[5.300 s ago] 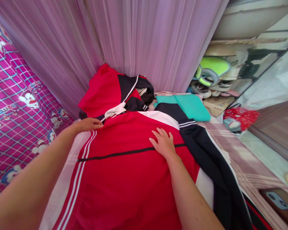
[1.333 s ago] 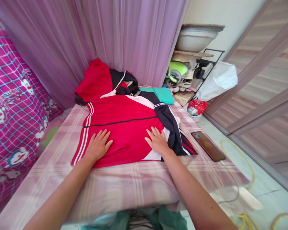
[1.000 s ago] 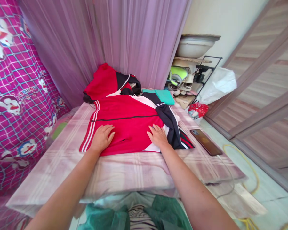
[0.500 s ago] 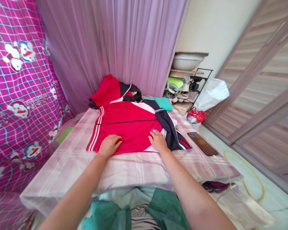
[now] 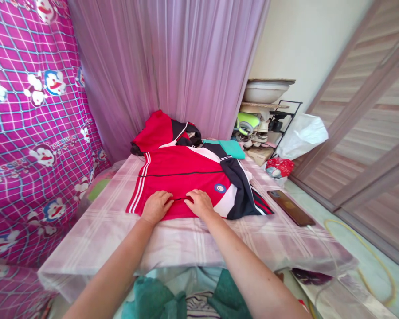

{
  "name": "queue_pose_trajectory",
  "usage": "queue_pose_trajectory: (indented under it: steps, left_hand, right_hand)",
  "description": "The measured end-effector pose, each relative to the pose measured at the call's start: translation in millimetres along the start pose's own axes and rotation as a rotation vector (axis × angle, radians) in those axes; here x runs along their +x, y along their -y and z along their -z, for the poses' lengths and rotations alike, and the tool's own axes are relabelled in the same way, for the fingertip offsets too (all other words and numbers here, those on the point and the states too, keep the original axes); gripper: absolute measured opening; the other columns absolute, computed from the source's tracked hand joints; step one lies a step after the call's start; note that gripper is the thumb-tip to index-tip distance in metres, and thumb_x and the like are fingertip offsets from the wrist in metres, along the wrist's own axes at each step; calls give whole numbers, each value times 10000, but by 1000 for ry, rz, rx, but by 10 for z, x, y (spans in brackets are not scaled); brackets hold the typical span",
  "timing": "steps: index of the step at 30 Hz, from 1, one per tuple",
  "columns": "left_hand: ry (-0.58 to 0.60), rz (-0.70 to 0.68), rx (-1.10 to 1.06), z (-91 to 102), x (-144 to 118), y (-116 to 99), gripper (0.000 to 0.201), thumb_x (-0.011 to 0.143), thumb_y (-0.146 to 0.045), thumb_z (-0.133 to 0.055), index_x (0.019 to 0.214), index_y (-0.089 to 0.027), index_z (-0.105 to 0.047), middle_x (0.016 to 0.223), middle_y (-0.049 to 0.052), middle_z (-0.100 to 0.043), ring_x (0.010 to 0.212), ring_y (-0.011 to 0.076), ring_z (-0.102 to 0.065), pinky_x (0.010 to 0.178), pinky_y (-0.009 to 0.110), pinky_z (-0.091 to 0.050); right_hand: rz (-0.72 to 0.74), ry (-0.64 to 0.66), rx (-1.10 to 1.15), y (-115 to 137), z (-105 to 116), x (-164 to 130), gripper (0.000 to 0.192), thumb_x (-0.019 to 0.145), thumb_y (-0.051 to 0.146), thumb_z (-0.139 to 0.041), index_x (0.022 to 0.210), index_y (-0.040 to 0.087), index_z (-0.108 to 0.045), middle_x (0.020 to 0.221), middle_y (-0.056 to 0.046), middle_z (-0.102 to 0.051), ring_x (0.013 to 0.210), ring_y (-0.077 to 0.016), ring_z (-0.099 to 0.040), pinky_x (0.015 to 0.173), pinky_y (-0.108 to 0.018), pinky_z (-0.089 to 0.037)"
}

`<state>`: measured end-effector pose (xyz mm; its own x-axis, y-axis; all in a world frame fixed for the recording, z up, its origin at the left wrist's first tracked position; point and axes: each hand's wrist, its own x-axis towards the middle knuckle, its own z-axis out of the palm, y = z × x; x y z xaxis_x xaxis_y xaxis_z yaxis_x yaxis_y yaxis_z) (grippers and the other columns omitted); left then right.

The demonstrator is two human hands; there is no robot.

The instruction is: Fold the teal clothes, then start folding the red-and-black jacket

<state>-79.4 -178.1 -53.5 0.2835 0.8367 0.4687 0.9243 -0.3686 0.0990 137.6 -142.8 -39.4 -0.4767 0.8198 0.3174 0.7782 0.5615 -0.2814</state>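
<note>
A red jacket (image 5: 182, 161) with white and dark navy panels lies spread on the table, its white-striped hem to the left and a round blue badge (image 5: 220, 188) on its chest. My left hand (image 5: 157, 207) rests on the near red panel, close to the hem, fingers stretched over the cloth. Just to its right, my right hand (image 5: 199, 203) lies on the same panel with its fingers out. Between the two sets of fingertips shows a short dark pocket line (image 5: 178, 199). A dark sleeve (image 5: 241, 188) is folded down at the jacket's right side.
Another red and navy garment (image 5: 156, 128) is heaped at the back, beside a folded teal cloth (image 5: 232, 149). A phone (image 5: 291, 208) with a cable lies on the checked tablecloth (image 5: 96, 230) at right. Beyond stands a shoe rack (image 5: 287, 119); a purple curtain (image 5: 186, 57) hangs behind.
My right hand has slid left from the chest badge to the pocket line, uncovering the badge. My left hand stays near the hem. The view has shifted slightly.
</note>
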Motion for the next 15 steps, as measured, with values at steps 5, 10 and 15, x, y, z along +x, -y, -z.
queue_pose_trajectory:
  steps: [5,10,15]
  left_hand:
    - [30,50,-28,-10,11,-4,217,915,-298,-584,1100,-226,-672,1020,72,-703,974,239,-631,881,367,-505]
    - [49,81,-38,34,-21,30,252,872,-243,-580,1108,-230,-669,1036,78,-698,987,251,-630,901,392,-509]
    - [21,84,-100,112,-141,151,256,834,-165,-532,1024,-230,-692,1030,80,-707,992,249,-632,916,403,-516]
  right_hand:
    - [38,34,-77,20,2,27,212,936,209,-572,1093,250,-709,1062,-65,-708,1018,-210,-626,931,-329,-468]
    - [5,59,-55,32,8,6,230,949,188,-526,1067,253,-712,1045,-60,-685,986,-198,-632,857,-285,-485]
    - [-19,31,-21,3,9,-35,288,950,178,-500,1081,286,-733,1073,-52,-688,977,-191,-649,848,-277,-497]
